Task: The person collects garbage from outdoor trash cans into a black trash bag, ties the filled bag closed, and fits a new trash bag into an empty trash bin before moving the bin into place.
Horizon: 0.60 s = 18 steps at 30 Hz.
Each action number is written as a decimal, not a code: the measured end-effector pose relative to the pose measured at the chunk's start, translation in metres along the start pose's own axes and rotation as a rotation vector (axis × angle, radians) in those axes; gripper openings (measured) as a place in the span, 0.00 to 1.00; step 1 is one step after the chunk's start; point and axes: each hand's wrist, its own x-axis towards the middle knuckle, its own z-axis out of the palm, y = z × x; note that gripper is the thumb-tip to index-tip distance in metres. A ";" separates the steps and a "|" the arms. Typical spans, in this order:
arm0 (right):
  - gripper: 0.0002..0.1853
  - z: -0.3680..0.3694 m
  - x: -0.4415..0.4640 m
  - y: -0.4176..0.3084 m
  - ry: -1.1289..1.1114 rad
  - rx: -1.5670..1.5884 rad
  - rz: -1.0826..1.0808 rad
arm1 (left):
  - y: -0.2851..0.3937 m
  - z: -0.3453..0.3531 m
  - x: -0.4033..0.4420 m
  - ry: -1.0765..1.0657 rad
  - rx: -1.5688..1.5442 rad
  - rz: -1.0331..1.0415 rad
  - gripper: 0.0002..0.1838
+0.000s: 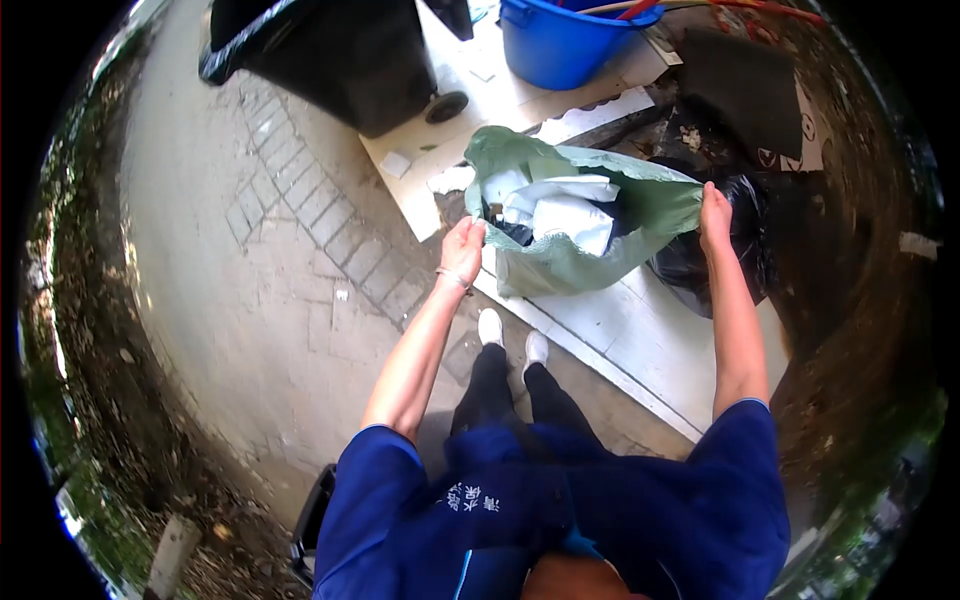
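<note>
A green woven sack (560, 268) hangs between my two hands with its mouth spread wide. White crumpled packaging (572, 222) and some dark items lie inside it. My left hand (462, 248) is closed on the left edge of the sack's rim. On the other side, my right hand (715, 215) grips the rim's right corner, with the arm stretched out. A black plastic bag (690, 268) sits on the ground behind the sack, close to my right hand, partly hidden by the sack.
A black wheeled bin (340, 70) stands at the upper left. At the top is a blue bucket (565, 45) with red and wooden handles. White boards (630, 335) lie under the sack. A dark panel (740, 95) and cardboard are at the upper right.
</note>
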 end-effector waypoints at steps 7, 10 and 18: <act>0.16 -0.058 -0.010 0.028 0.212 0.110 -0.140 | 0.046 0.056 0.053 -0.092 -0.025 0.043 0.09; 0.17 -0.083 -0.030 0.039 0.302 0.145 -0.137 | 0.064 0.072 0.070 -0.129 -0.035 0.117 0.10; 0.17 -0.077 -0.152 0.106 0.379 0.185 0.047 | 0.059 0.070 0.086 -0.418 0.405 0.288 0.12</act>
